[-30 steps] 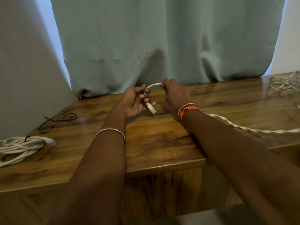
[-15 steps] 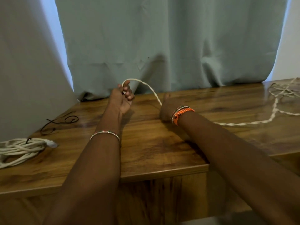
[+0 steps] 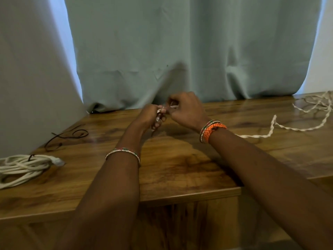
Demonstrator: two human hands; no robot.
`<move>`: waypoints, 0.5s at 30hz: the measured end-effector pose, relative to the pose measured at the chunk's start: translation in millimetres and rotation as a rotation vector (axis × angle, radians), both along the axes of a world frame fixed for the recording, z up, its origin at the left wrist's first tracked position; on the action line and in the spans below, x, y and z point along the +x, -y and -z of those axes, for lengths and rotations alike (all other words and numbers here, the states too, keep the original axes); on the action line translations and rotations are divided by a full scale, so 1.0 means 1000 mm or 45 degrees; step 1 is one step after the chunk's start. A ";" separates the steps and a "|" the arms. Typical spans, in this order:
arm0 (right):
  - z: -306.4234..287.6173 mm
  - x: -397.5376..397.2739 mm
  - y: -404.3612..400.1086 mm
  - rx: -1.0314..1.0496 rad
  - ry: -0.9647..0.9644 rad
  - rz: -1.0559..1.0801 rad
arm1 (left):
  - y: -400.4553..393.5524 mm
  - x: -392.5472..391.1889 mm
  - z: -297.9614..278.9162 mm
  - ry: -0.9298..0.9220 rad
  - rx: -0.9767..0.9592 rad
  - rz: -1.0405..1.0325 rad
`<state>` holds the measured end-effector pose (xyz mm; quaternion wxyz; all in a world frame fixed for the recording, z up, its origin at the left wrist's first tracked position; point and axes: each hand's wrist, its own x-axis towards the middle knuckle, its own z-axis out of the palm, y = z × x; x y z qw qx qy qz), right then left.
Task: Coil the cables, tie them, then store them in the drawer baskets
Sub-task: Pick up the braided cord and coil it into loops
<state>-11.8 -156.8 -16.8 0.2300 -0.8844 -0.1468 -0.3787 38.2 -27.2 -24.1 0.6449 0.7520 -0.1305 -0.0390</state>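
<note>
Both hands meet above the wooden table [image 3: 180, 168], close to the curtain [image 3: 162, 51]. Left hand [image 3: 150, 117] has its fingers curled round the first turns of the white twisted cable [image 3: 273, 123]; right hand [image 3: 187, 110] pinches the strand just beside the left fingertips. From under the right wrist the cable trails away across the table to a loose tangle [image 3: 319, 102], well apart from the fingers. A coiled white cable [image 3: 23, 166] lies far out beyond the left forearm, a thin dark tie [image 3: 66, 137] near it.

Risk, as I judge it: the twisted slack kinks or snags in the tangle as it feeds; small loops could slip off the left fingers.
</note>
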 end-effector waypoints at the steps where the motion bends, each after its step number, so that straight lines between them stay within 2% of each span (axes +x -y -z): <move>1: 0.001 0.005 0.006 0.091 0.018 0.044 | 0.000 0.000 -0.001 -0.055 -0.018 0.058; 3: 0.004 0.012 0.013 0.151 0.059 0.144 | 0.001 -0.004 -0.005 -0.189 -0.130 0.261; 6: 0.005 0.015 0.016 0.057 0.170 0.249 | 0.002 -0.010 -0.011 -0.280 -0.305 0.527; 11: 0.005 0.011 0.021 -0.069 0.198 0.437 | 0.000 -0.018 -0.015 -0.232 -0.345 0.606; 15: 0.004 0.015 0.031 0.081 0.143 0.520 | 0.007 -0.027 -0.022 -0.197 -0.376 0.696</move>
